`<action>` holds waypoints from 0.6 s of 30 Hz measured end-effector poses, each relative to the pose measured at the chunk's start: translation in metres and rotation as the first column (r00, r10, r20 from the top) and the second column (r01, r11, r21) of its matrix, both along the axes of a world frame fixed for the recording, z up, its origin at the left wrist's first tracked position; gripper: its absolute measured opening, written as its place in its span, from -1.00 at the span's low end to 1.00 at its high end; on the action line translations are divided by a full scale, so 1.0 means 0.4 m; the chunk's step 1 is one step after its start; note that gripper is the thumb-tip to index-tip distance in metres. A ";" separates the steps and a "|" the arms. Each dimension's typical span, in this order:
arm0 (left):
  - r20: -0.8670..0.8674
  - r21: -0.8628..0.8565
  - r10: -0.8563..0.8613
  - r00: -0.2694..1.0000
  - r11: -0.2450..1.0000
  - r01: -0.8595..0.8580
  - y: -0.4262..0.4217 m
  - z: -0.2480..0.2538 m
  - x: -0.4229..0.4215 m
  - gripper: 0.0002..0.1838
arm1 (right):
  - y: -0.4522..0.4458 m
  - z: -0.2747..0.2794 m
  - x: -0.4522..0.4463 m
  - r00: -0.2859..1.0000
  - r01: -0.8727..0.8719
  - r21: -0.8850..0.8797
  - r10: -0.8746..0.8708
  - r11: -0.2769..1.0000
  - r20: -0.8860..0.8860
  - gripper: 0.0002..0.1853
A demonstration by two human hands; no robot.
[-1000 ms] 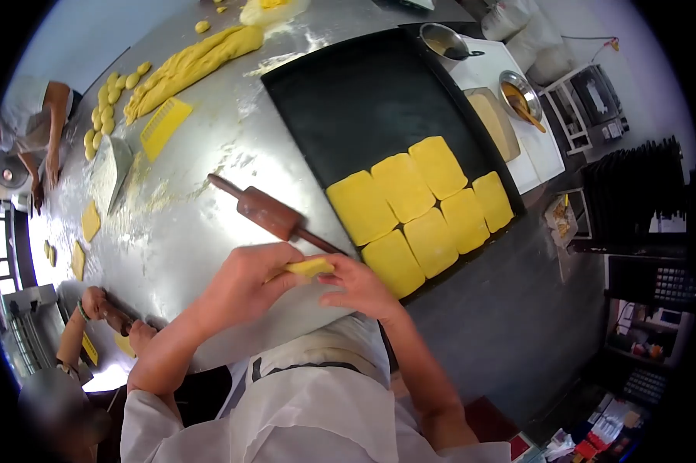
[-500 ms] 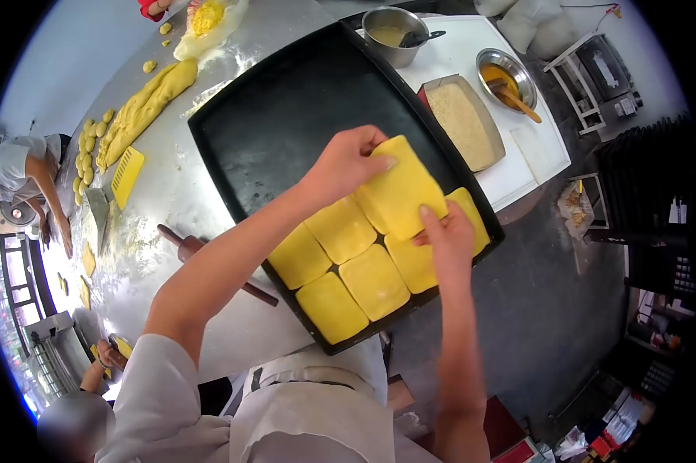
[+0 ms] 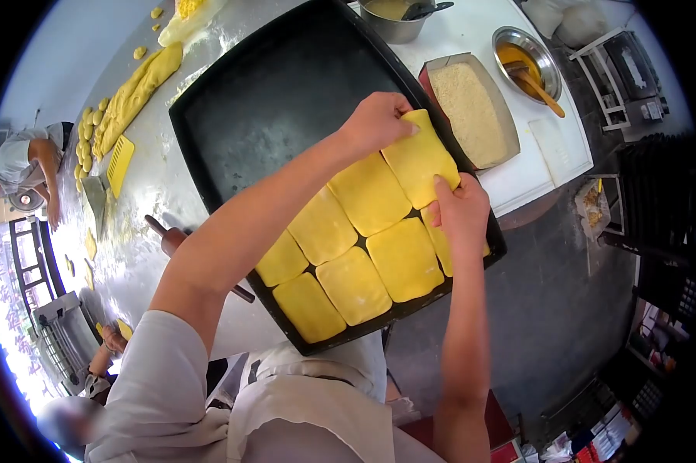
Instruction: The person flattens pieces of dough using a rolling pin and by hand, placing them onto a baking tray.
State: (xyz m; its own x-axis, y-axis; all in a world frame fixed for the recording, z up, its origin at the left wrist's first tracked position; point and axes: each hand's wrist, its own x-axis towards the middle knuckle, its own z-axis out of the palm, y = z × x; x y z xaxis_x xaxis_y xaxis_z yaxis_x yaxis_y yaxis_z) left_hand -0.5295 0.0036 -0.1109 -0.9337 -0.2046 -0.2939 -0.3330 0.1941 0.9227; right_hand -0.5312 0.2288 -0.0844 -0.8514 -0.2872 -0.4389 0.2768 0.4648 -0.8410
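Observation:
Between my two hands is a yellow dough sheet [image 3: 420, 160], roughly square, at the right side of the black baking tray [image 3: 286, 100]. My left hand [image 3: 379, 122] pinches its upper corner, and my right hand [image 3: 462, 207] grips its lower right corner. Beside the held sheet lies another dough square [image 3: 369, 194]. Several more squares, such as a front one [image 3: 404, 260], sit close together in two rows over the near part of the tray. My right hand and wrist partly hide the front-row square at the right end.
Right of the tray stand a box of pale crumbs [image 3: 471, 112], a metal bowl with a brush [image 3: 525, 65] and a pot [image 3: 394, 27]. Leftward lie a rolling pin [image 3: 170, 239], a yellow scraper [image 3: 120, 166] and a long dough piece [image 3: 139, 96]. Another person [image 3: 28, 162] works at far left.
Both hands have carried the dough sheet toward the tray's right edge, uncovering the square beside it. The whole view has shifted slightly with my head.

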 end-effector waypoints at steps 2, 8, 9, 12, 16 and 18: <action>0.007 -0.089 -0.029 1.000 0.996 0.030 -0.001 -0.006 -0.006 -0.76 | 0.003 0.001 -0.003 1.000 -0.013 0.026 0.013 1.000 -0.002 -0.76; 0.040 -0.209 0.015 0.999 0.978 -0.006 0.020 0.029 -0.003 -0.68 | 0.025 0.008 0.006 1.000 0.019 0.089 -0.019 0.996 0.002 -0.75; 0.027 -0.257 0.013 1.000 0.966 -0.006 0.021 0.030 -0.001 -0.67 | 0.034 0.003 0.019 0.994 0.016 0.141 -0.001 0.990 -0.108 -0.74; 0.024 -0.365 0.032 0.999 0.931 -0.021 0.029 0.035 0.003 -0.67 | 0.069 -0.009 0.054 0.871 -0.024 0.267 0.151 0.963 -0.467 -0.66; -0.014 -0.443 0.048 0.999 0.895 -0.049 0.045 0.036 0.009 -0.72 | 0.071 -0.018 0.068 0.484 -0.188 0.428 0.462 0.884 -0.743 -0.50; -0.045 -0.463 0.041 0.998 0.884 -0.057 0.048 0.032 0.012 -0.74 | 0.069 -0.037 0.073 0.403 -0.223 0.522 0.565 0.823 -0.720 -0.43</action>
